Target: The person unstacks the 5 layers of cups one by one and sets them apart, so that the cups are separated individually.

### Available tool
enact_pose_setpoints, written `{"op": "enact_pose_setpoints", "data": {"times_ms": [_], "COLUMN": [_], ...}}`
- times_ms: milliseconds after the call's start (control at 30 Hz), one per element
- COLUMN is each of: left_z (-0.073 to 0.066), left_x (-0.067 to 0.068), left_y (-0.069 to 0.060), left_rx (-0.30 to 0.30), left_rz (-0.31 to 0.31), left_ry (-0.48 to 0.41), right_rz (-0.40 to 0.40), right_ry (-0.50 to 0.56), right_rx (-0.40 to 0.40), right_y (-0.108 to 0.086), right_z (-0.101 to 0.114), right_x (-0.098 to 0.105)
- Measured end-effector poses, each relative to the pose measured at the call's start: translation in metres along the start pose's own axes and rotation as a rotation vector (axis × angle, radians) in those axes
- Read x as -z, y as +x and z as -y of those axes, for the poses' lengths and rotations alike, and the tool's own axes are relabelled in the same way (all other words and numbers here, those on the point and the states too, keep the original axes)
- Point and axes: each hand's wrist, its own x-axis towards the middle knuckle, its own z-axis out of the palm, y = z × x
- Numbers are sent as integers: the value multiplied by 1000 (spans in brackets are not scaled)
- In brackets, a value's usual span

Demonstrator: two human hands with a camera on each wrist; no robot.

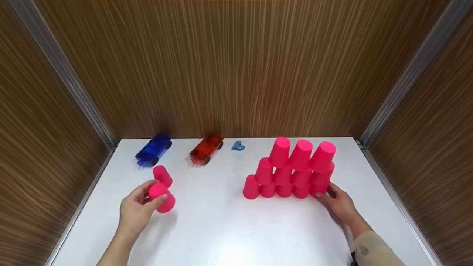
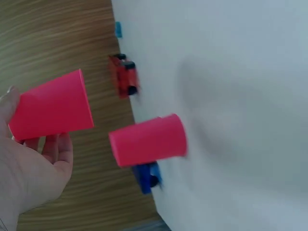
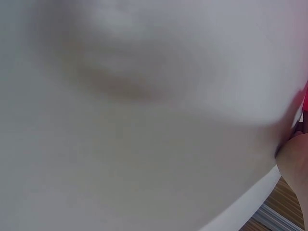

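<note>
My left hand (image 1: 136, 207) pinches an upside-down pink cup (image 1: 165, 201) between thumb and fingers, raised off the table. The left wrist view shows this held cup (image 2: 53, 106) apart from a second pink cup (image 2: 149, 140), which stands upside down on the table just beyond. To the right rises a stack of upside-down pink cups (image 1: 283, 175) in three rows, with three cups on top. My right hand (image 1: 342, 203) holds the bottom row's right-end cup (image 1: 314, 189), thumb in front; its other fingers are partly hidden. Only an edge of that hand (image 3: 296, 156) appears in the right wrist view.
Along the back of the white table (image 1: 221, 221) stand a blue toy car (image 1: 153, 149) and a red toy car (image 1: 207, 148). A small light-blue piece (image 1: 238, 146) lies between the red car and the stack. Wood-patterned panels (image 1: 221, 66) enclose the back and sides.
</note>
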Motion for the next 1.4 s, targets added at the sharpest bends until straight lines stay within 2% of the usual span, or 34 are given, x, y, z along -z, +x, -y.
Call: {"op": "enact_pose_setpoints", "data": {"times_ms": [200, 333, 733, 900, 1400], "left_z": [28, 42, 68, 72, 80], "left_x": [12, 17, 21, 20, 19], "left_y": [-8, -9, -4, 0, 5], "left_rx": [134, 193, 202, 208, 201], "left_rz": [-44, -78, -106, -121, -108], "left_ry": [59, 63, 45, 57, 49], "right_rz": [0, 4, -4, -7, 3], "right_ry": [-1, 14, 47, 29, 23], "right_rx": [-1, -8, -21, -15, -7], "right_y": [-2, -3, -1, 1, -2], "right_z": [-2, -2, 2, 1, 3], "right_x": [0, -1, -7, -5, -2]}}
